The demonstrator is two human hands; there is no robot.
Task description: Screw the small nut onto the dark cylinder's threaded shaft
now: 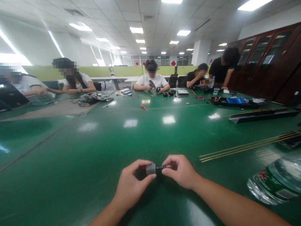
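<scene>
What looks like a hole saw [150, 169], a short grey metal cup with a narrow dark shank, lies level between my two hands just above the green table [113, 135]. My left hand [133, 182] has the cup between thumb and fingers. On the other side, my right hand [182, 172] pinches the far end of the ridged shank [164, 167]. The fingertips hide part of the shank's end, and the cup's open face cannot be seen.
A large water bottle [277, 179] lies at the right, near thin brass-coloured rods [244, 146]. Farther back are a black metal channel [263, 115] and an orange screwdriver [144, 107]. Several people sit or stand around the table; one across holds a power drill [152, 84].
</scene>
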